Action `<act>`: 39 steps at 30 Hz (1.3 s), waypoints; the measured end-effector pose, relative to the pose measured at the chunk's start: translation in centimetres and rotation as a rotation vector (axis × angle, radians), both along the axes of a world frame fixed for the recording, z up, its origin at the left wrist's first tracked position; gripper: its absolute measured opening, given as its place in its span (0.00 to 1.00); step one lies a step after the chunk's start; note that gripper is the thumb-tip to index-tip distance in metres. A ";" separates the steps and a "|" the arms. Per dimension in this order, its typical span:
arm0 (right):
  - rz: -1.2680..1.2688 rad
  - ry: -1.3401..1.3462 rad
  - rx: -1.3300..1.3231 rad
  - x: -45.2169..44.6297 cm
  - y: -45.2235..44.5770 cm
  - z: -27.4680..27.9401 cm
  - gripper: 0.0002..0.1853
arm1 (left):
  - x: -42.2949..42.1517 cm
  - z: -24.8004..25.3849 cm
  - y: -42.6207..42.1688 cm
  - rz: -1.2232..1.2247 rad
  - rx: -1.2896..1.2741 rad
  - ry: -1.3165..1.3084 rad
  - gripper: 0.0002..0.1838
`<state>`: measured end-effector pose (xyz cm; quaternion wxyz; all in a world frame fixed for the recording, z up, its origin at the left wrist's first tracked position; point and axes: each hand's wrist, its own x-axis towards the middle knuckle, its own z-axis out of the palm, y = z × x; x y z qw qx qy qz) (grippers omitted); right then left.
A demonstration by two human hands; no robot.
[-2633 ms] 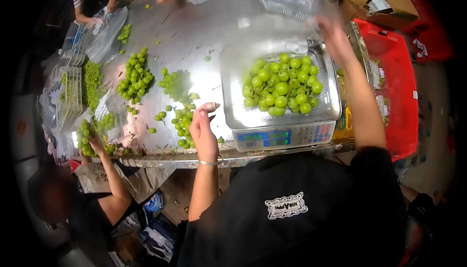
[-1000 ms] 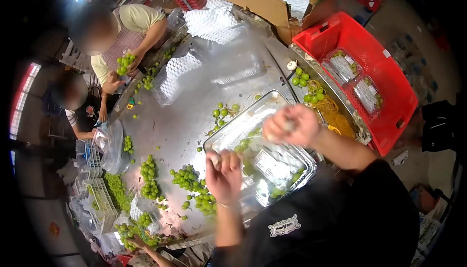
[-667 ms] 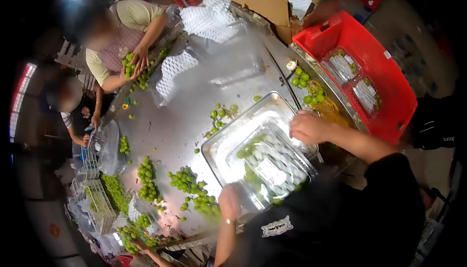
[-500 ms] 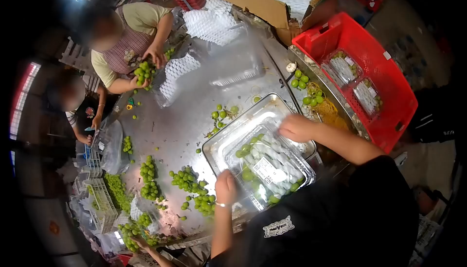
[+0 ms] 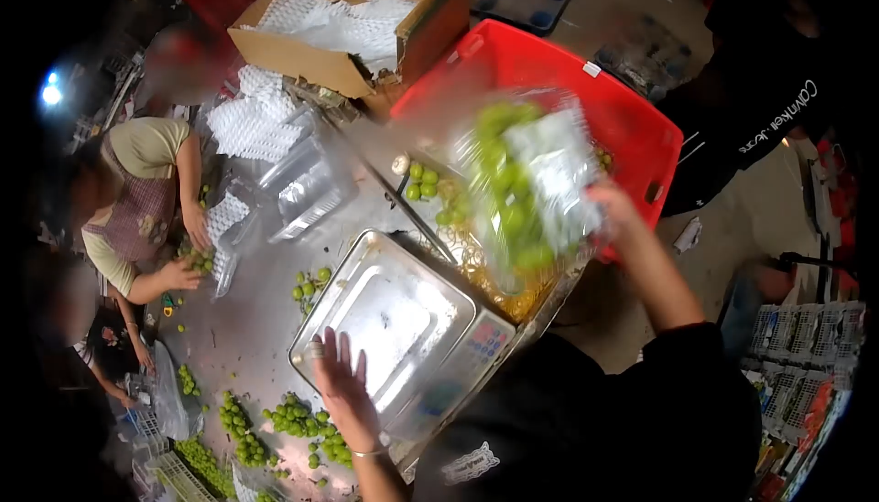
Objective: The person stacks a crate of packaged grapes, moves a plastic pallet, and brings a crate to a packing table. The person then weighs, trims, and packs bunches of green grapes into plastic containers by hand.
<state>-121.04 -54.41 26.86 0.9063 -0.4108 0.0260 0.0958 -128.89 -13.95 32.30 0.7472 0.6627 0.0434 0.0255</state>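
My right hand (image 5: 615, 214) grips one edge of a clear plastic box of green grapes (image 5: 513, 195). The box is tilted in the air, partly in front of the red crate (image 5: 632, 127), and blurred by motion. A white foam net and label cover part of its grapes. My left hand (image 5: 343, 388) is open with fingers spread, holding nothing, over the near left edge of the steel scale tray (image 5: 389, 310). The scale's button panel (image 5: 485, 342) shows on the tray's right side.
Loose grapes (image 5: 421, 180) and a garlic bulb (image 5: 400, 164) lie beyond the scale. Empty clear boxes (image 5: 307, 186) and foam nets (image 5: 252, 122) are at the back. A cardboard box (image 5: 352, 21) stands behind them. Two co-workers are on the left, one handling grapes (image 5: 194, 259).
The grape box has been lifted off the scale tray and carried right toward the red crate in my right hand. My left hand has let go of it and opened. The view has turned rightward.
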 end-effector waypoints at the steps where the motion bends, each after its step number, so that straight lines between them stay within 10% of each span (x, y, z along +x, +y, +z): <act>1: -0.225 -0.009 -0.217 0.2 -2.2 1.5 0.35 | 0.5 -0.9 1.1 0.020 0.030 0.016 0.40; 4: -0.346 -0.076 -0.638 4.0 -9.7 -1.7 0.43 | 2.0 -3.4 3.3 0.027 0.201 0.026 0.26; 6: -0.217 -0.199 -1.605 6.2 -13.6 -5.3 0.47 | 3.9 -5.1 4.4 -0.006 0.359 0.043 0.21; 10: 0.217 -0.064 -1.322 8.1 -14.9 -14.4 0.40 | 10.3 -5.6 4.1 -0.123 0.854 -0.001 0.16; 15: 0.589 0.210 -1.840 5.5 -11.7 -28.0 0.23 | 18.7 -7.1 4.5 -0.085 1.157 -0.139 0.14; 18: 0.053 0.456 -1.416 11.9 -8.0 -27.9 0.20 | 23.9 -11.1 8.1 -0.020 1.327 -0.125 0.20; 19: 0.049 -0.126 -1.895 14.4 -2.3 -17.4 0.16 | 25.3 -11.9 9.0 -0.015 1.411 -0.141 0.21; 21: -0.305 -0.543 -1.363 20.9 5.7 -8.5 0.14 | 27.2 -13.5 10.5 -0.068 1.598 -0.118 0.24; 23: -0.111 -0.692 -0.991 26.8 13.8 -5.6 0.15 | 27.9 -14.3 10.7 -0.142 1.621 -0.063 0.18; 29: 0.092 -1.168 -1.371 40.0 35.8 -10.7 0.24 | 25.6 -12.3 7.9 -0.401 1.569 -0.118 0.14; 34: 0.715 -0.856 -1.811 40.6 40.0 -8.4 0.20 | 25.7 -11.8 8.0 -0.582 1.448 -0.002 0.14; 39: 0.326 -1.045 -1.675 39.9 38.3 -8.5 0.07 | 25.3 -11.3 7.6 -0.777 1.370 0.090 0.15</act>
